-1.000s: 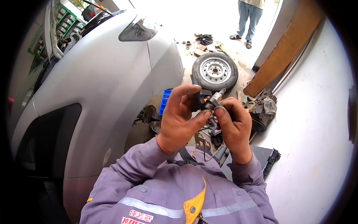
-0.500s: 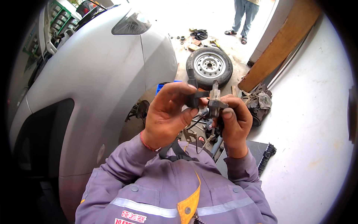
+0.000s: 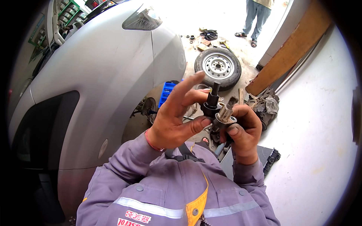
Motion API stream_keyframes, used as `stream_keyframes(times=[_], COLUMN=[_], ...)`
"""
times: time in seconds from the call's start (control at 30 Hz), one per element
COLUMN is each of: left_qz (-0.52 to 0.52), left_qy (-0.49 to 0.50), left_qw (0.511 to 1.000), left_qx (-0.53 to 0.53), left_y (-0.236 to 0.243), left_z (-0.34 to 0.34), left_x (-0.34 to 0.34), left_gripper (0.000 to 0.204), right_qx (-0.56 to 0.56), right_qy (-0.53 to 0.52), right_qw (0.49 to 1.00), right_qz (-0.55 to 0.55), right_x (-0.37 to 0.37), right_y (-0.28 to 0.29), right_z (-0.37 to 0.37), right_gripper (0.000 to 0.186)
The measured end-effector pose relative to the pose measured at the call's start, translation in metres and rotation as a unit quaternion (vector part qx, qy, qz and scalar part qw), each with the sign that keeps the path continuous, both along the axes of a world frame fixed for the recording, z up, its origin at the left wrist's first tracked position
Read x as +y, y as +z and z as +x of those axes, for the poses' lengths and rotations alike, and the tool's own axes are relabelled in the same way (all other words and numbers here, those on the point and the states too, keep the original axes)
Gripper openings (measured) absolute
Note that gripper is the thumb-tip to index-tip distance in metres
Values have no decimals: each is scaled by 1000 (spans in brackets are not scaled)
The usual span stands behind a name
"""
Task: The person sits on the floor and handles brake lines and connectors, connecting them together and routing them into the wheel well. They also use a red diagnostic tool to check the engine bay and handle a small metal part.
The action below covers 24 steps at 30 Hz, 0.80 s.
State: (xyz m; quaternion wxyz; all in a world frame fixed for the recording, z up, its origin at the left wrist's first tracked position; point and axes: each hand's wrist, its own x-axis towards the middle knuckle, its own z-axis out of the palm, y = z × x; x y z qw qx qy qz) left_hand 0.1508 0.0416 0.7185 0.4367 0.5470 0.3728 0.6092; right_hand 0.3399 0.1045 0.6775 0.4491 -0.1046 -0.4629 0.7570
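Observation:
My left hand [image 3: 167,122] pinches a black plastic sensor-like part [image 3: 213,98], its narrow round tip pointing up; the index finger is raised off it. Close beside it, my right hand [image 3: 246,133] grips a worn, dirty sensor-like part [image 3: 225,114] with a pale ribbed body, a dark tip and a flange with a metal-ringed hole. The two parts stand side by side, nearly upright, in front of my chest. Whether they touch, I cannot tell. My right fingers hide the lower end of the worn part.
A silver car [image 3: 109,71] fills the left side. Beyond my hands a wheel [image 3: 218,67] lies on the floor, with a blue tray [image 3: 166,94] nearer the car. A wooden board [image 3: 290,47] leans at the right wall; a radiator [image 3: 260,158] lies below. A person [image 3: 256,17] stands at the back.
The black part has turned from sideways across the worn one to upright alongside it. My left index finger has lifted away. The worn part is tilted more, showing its flange hole.

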Motion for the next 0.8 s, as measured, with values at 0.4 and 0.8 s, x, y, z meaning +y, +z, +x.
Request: stream_keyframes(times=[0.4, 0.8], left_qz=[49, 104], left_qy=[-114, -120], left_qw=[989, 964], left_qx=[75, 214], left_y=[-9, -1], left_z=[-16, -10], left_x=[12, 15], left_gripper=[52, 39], right_qx=[-64, 6], right_qy=[-63, -81], right_qw=[960, 976], right_qz=[265, 204], right_x=[12, -3], right_y=[-2, -24], right_z=[5, 10], right_gripper=[37, 36])
